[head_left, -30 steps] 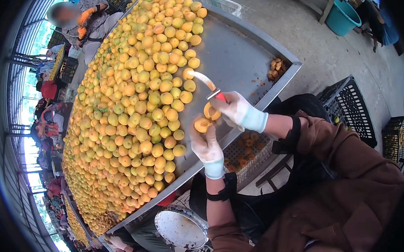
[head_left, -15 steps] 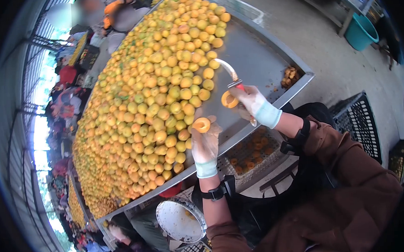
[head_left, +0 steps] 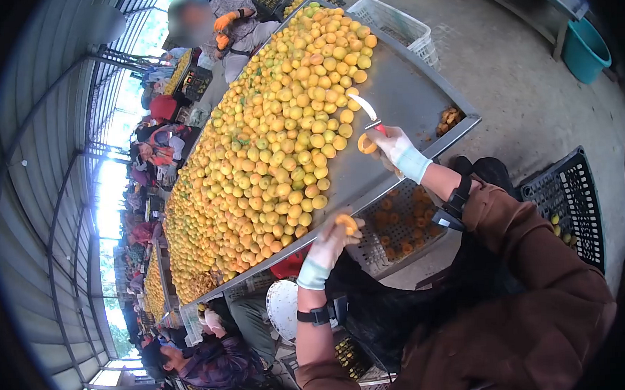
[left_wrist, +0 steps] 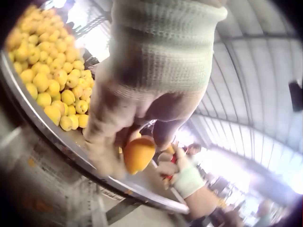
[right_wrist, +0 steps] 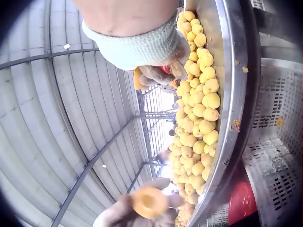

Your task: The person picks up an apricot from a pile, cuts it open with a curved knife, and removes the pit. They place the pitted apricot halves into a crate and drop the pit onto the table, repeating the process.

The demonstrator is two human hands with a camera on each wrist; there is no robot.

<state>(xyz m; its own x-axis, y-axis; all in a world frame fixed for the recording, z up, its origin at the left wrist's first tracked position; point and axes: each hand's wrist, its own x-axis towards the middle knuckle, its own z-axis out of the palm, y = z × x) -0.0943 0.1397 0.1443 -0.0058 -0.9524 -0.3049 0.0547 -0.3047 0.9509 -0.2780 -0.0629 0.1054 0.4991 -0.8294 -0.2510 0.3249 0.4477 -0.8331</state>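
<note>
Head view showed a broad metal counter with a raised rim, most of its visible top lying under a great heap of yellow-orange fruit. Bare grey metal lay on the side toward the right hand, and brown scraps sat in the corner there. That hand's grip was closed round the red handle of a curved knife and also held a fruit half over the bare metal.

The left hand, gloved like the other, was near the rim, its grip narrow on another cut piece; the right wrist view showed that piece's hollow side. Below the rim, a white basket held more orange pieces.

Around the counter, a black crate and a teal bucket stood on the concrete floor, and a white crate was beside the far edge. A person in orange gloves sat across the heap. Ribbed roofing on dark beams curved over the room, with bright daylight along its open side.
</note>
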